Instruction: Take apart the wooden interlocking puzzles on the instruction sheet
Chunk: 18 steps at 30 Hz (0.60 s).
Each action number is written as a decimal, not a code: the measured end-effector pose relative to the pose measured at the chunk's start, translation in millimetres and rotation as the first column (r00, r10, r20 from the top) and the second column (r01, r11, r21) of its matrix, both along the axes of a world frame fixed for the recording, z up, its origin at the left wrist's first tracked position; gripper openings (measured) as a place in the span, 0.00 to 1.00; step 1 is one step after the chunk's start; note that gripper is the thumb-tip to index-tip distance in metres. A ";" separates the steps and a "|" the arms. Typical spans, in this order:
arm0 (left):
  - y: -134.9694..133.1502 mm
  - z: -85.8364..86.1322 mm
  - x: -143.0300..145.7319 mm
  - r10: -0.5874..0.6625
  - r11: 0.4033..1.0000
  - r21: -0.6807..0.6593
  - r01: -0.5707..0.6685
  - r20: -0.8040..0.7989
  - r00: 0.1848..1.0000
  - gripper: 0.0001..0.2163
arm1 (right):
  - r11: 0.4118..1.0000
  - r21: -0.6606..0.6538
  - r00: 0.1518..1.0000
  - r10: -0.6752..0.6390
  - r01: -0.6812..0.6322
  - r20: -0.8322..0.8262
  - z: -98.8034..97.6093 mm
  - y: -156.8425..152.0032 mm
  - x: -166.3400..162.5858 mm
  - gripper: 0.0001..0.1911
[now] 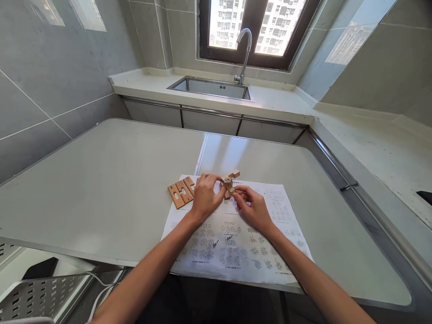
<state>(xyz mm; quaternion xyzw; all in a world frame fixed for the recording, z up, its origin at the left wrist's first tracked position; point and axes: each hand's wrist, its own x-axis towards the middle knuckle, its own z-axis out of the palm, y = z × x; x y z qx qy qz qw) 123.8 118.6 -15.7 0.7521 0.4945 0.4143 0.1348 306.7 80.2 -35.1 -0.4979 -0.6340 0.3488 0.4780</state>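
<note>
A small cluster of interlocking wooden puzzle pieces [228, 181] is between my hands, over a printed sheet. My left hand [206, 193] grips it from the left, with thumb and fingers closed on its side. From the lower right, my right hand [251, 204] pinches at the cluster's edge. The block facing me bears a dark mark, and one piece sticks out at the upper right. Flat wooden plates with cut-out slots [176, 196] lie side by side left of my left hand, one partly covered by it. Line diagrams cover the paper instruction sheet [232, 252] beneath my forearms.
The sheet rests on a pale table [101, 180] with a seam across it. Behind stand a counter with a sink [216, 87] and a faucet [246, 49] under a window. Another counter [371, 135] runs along the right. A perforated metal rack [40, 297] is at lower left.
</note>
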 end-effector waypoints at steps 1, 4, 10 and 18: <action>1.1 -0.2 -1.0 0.013 1.000 -0.001 -0.013 0.001 1.000 0.01 | 1.000 0.008 1.000 0.004 -0.004 0.015 0.5 -1.0 -1.9 0.16; 4.0 0.1 -3.2 0.054 0.998 0.017 -0.054 -0.004 0.999 0.03 | 0.999 0.047 0.998 -0.028 0.026 0.053 1.5 -2.0 -4.3 0.15; 6.5 1.8 -6.6 0.143 0.987 0.083 -0.135 -0.098 0.985 0.06 | 0.987 0.008 0.986 -0.161 0.161 0.051 2.1 2.4 1.4 0.18; 7.6 4.3 -15.8 0.169 0.979 0.162 -0.128 -0.279 0.945 0.09 | 0.962 -0.033 0.953 -0.262 0.269 0.150 3.4 5.2 6.7 0.17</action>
